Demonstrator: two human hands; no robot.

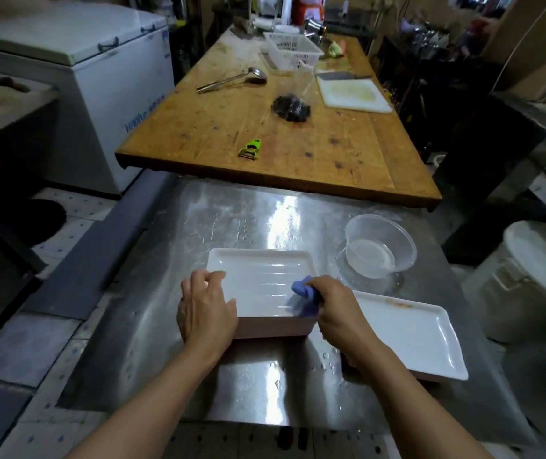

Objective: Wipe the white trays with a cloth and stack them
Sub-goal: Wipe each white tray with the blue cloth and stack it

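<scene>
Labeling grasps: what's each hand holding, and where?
Right hand grips the bunched blue cloth; left hand holds the top tray at its near-left corner.

A wet stainless steel surface (265, 220) fills the near ground, catching bright reflections from overhead light. Beyond it runs a long, worn wooden table (265, 127) reaching toward the back of the room. To the left stands a white chest freezer (99, 77), with a tiled floor (66, 233) of pale tiles below it. The right side is dim, with dark shelving (430, 61) against a brownish wall (529, 34), and a large white lidded bucket (529, 276) near the steel surface
</scene>
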